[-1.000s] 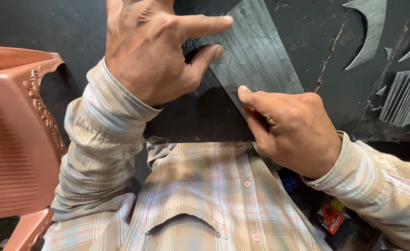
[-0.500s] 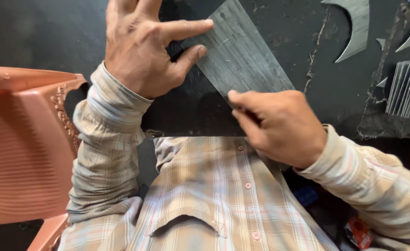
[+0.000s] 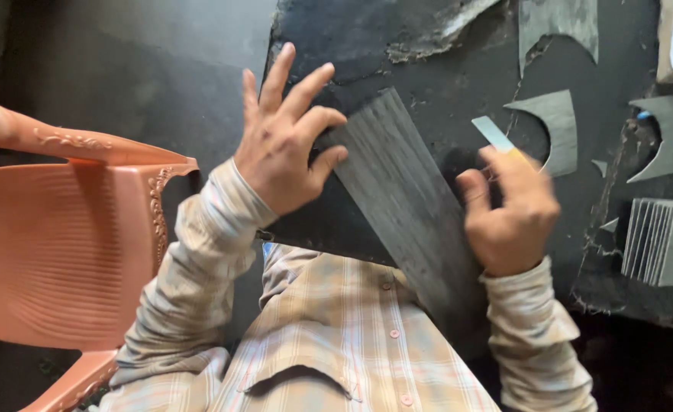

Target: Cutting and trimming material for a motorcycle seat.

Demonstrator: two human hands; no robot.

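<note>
One grey strip [image 3: 409, 206]; left hand [image 3: 287, 149] pressing, right hand [image 3: 512, 214] lifted.

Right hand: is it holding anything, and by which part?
The right hand pinches a small flat blade-like strip by its lower end, the pale tip sticking up past the fingers. Motion blur hides the exact grip. The left hand presses flat on the dark sheet.

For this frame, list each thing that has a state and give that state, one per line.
left hand: fingers spread, pressing flat on the upper end of the grey strip
right hand: blurred, closed around a thin blade
grey strip: lying slantwise on the black board, lower end past the board's edge
thin blade: raised, tip clear of the strip
stack of grey pieces: fanned, lying on the board
orange plastic chair: unoccupied
</note>
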